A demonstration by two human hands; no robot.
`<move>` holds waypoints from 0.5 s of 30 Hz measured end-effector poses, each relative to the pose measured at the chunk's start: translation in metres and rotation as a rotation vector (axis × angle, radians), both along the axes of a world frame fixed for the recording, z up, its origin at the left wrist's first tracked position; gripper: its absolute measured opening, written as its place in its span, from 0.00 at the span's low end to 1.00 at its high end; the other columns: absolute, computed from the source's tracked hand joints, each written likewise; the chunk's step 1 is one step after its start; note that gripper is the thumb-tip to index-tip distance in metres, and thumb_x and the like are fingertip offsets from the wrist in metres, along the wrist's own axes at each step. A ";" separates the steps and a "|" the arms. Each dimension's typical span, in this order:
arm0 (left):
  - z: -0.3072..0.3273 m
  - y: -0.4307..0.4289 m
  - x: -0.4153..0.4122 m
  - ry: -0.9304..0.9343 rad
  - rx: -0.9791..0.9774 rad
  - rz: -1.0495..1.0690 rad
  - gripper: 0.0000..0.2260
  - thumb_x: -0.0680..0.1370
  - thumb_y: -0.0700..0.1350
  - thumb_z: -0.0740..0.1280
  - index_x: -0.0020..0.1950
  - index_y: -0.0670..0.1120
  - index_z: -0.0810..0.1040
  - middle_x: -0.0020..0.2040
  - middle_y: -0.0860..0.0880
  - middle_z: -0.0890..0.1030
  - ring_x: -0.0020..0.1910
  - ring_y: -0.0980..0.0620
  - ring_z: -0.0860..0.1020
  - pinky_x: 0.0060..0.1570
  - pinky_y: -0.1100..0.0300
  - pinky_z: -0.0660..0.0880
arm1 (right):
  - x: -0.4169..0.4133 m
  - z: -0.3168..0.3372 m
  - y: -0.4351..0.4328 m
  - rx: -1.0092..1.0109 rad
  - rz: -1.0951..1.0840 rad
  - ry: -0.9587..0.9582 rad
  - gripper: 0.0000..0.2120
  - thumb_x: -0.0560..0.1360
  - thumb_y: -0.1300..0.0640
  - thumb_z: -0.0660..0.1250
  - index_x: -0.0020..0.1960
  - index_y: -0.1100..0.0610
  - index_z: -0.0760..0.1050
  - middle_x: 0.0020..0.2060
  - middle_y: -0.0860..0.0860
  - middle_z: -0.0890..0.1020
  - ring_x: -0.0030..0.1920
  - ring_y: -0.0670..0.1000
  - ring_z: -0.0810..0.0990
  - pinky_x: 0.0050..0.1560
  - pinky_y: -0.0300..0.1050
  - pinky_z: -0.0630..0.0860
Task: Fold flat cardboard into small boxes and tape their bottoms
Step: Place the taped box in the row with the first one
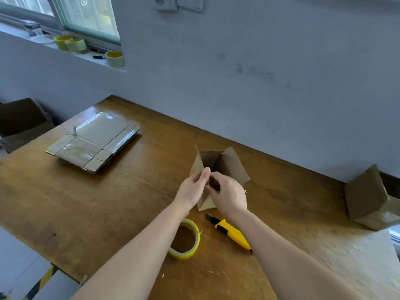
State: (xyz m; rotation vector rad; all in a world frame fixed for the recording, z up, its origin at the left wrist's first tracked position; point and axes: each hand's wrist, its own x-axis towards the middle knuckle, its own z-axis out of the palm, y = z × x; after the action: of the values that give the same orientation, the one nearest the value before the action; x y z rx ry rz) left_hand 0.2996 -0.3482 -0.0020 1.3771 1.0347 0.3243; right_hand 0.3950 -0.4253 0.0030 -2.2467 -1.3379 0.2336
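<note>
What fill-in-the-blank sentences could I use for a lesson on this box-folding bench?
1. Both hands work on the small ___ box.
2. The tape roll lies left of the yellow ___.
3. The flat cardboard stack lies on the ___.
4. Three tape rolls sit on the ___.

Missing: cardboard; utility knife; table; windowsill

Tape roll (185, 239) and yellow box cutter (232, 234) sit right under the forearms, so near side's cramped. Flat cardboard stack (95, 144) blocks far left, finished box (372, 200) far right. Bare worktop (71, 204) between stack and roll.
</note>
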 end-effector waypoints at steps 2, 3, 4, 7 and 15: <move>-0.003 0.001 -0.002 0.035 -0.040 0.021 0.25 0.80 0.59 0.58 0.73 0.48 0.67 0.69 0.47 0.72 0.64 0.47 0.72 0.58 0.51 0.76 | -0.004 -0.002 -0.001 -0.030 0.104 0.092 0.09 0.76 0.52 0.67 0.55 0.49 0.80 0.46 0.45 0.83 0.48 0.45 0.79 0.49 0.46 0.80; -0.005 0.003 -0.004 0.052 -0.046 0.050 0.22 0.82 0.54 0.58 0.74 0.47 0.66 0.69 0.46 0.71 0.61 0.46 0.74 0.54 0.53 0.78 | -0.006 -0.003 -0.003 -0.018 0.094 0.142 0.08 0.75 0.53 0.66 0.53 0.50 0.81 0.46 0.45 0.83 0.49 0.45 0.78 0.50 0.46 0.79; -0.006 0.004 -0.006 0.072 -0.050 0.080 0.20 0.82 0.48 0.58 0.74 0.46 0.65 0.70 0.45 0.70 0.59 0.46 0.75 0.49 0.55 0.80 | -0.006 -0.002 -0.004 0.005 0.040 0.169 0.09 0.75 0.54 0.66 0.52 0.51 0.82 0.48 0.45 0.82 0.51 0.45 0.77 0.51 0.43 0.78; -0.011 0.011 -0.010 0.108 -0.029 0.110 0.18 0.82 0.42 0.56 0.72 0.46 0.68 0.66 0.46 0.73 0.49 0.47 0.80 0.43 0.55 0.82 | 0.002 -0.002 -0.006 0.090 -0.245 0.001 0.12 0.75 0.55 0.67 0.58 0.53 0.80 0.57 0.49 0.78 0.60 0.49 0.72 0.56 0.43 0.75; -0.013 0.010 0.019 0.189 0.295 -0.012 0.13 0.81 0.42 0.58 0.62 0.39 0.74 0.55 0.40 0.77 0.42 0.49 0.79 0.44 0.50 0.82 | 0.040 0.002 -0.028 0.094 -0.571 0.378 0.18 0.79 0.62 0.63 0.69 0.58 0.72 0.60 0.54 0.79 0.58 0.53 0.78 0.55 0.44 0.75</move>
State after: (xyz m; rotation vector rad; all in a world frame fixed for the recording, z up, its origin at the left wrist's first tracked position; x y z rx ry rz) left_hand 0.3187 -0.3384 -0.0146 1.7037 1.1671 0.3527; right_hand 0.4350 -0.4529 0.0054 -2.2550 -0.4784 0.3552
